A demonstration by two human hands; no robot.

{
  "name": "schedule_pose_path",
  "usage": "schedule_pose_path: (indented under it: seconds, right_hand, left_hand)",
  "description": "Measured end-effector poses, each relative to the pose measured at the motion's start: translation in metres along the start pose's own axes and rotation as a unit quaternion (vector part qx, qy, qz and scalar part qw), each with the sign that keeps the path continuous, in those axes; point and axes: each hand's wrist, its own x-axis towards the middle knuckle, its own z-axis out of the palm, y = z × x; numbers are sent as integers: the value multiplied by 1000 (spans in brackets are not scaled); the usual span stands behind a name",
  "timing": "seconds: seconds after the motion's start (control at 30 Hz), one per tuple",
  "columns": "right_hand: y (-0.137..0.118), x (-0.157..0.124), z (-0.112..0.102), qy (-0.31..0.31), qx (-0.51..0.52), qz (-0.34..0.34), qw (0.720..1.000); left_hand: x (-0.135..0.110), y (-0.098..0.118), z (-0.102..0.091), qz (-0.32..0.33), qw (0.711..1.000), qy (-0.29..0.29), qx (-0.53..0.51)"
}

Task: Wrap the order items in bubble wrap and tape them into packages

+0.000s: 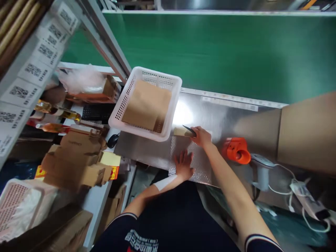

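Observation:
My left hand lies flat with fingers spread on a sheet of clear bubble wrap on the metal table. Just above it, my right hand is closed around a dark knife, its pointed blade aimed to the left. Beneath the blade, along the far edge of the bubble wrap, is a flat pale yellowish piece; what it is cannot be made out. A white strip sits on my left forearm.
A white plastic basket with a flat brown cardboard piece stands at the far left. On the right are an orange tape dispenser, a scanner and a large carton. Beyond runs a green conveyor belt.

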Motion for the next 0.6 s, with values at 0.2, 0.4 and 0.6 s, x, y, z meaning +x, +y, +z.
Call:
schedule_pose_path:
  seconds: [0.2,0.4,0.6]
  right_hand:
    - [1,-4,-1,-1,17,1,1000]
    - [-1,-4,-2,11,44,20,999]
    - [15,-48,23,190,273,127,934]
  left_hand:
    - [2,-2,4,-2,999,6,39]
    - [4,-1,-1,-7,1000,-17,16]
    - [0,-3,-30,8,998,-62,-1]
